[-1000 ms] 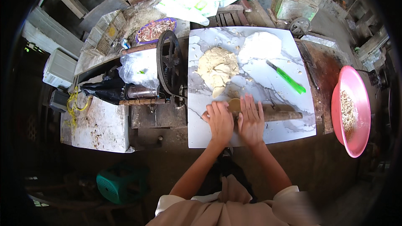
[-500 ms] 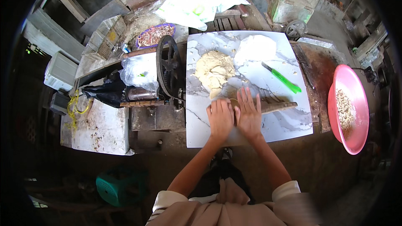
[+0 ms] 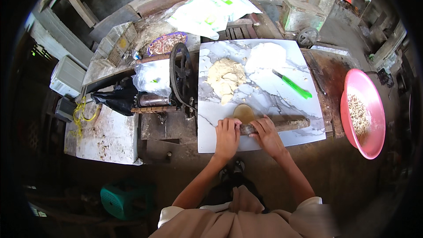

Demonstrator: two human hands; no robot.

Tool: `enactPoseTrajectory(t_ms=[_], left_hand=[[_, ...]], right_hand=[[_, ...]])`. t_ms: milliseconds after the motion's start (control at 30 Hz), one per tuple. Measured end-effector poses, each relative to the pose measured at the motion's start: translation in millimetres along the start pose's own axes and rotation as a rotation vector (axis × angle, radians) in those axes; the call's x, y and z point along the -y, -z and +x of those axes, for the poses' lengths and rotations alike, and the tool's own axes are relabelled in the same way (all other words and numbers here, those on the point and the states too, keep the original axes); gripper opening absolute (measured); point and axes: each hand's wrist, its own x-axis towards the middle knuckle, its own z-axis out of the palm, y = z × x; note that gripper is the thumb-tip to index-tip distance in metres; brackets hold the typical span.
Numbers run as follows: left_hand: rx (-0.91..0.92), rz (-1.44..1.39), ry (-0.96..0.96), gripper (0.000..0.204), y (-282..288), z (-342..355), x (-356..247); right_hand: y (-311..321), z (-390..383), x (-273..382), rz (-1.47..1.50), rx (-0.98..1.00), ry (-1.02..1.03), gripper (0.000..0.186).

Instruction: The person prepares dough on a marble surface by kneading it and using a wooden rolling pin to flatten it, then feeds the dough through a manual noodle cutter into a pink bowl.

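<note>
A dusty wooden rolling pin [image 3: 293, 125] lies crosswise near the front of the marbled white board [image 3: 299, 139]. My left hand [image 3: 227, 137] closes round its left end, the thumb toward the middle. The fingers of my right hand [image 3: 268, 136] curl over the pin a little to the right, leaving its right part bare. Just beyond the pin lies a thin, flattened oval of dough [image 3: 244, 112]; its near edge is hidden by the pin. Farther back sit a lumpy mass of pale dough [image 3: 224, 77], a heap of white flour [image 3: 265, 56] and a green-handled knife [image 3: 296, 86].
At right stands a pink basin [image 3: 380, 119] holding small pale pieces. A hand-wheeled machine [image 3: 179, 72] borders the board's left side, with clear plastic [image 3: 152, 77] on it. Behind are a purple-rimmed tray [image 3: 167, 44] and a white sack [image 3: 211, 12]. A green stool [image 3: 116, 200] stands lower left.
Both hands have drawn the rolling pin toward me. My right hand's stretched fingers now curl over it, and the flattened dough beyond the pin has come into sight.
</note>
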Motion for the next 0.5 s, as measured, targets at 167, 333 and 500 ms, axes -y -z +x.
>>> enactPoseTrajectory(t_ms=[167, 333, 500], left_hand=[[-0.03, 0.112, 0.137, 0.025, -9, -2, -6], [-0.189, 0.273, 0.178, 0.03, -20, 32, 6], [-0.296, 0.337, 0.243, 0.029, -26, 77, 22]], right_hand=[[-7, 1, 12, -0.088, -0.031, -0.142, 0.037], [-26, 37, 8, -0.397, -0.112, -0.258, 0.042], [-36, 84, -19, -0.447, -0.247, -0.257, 0.044]])
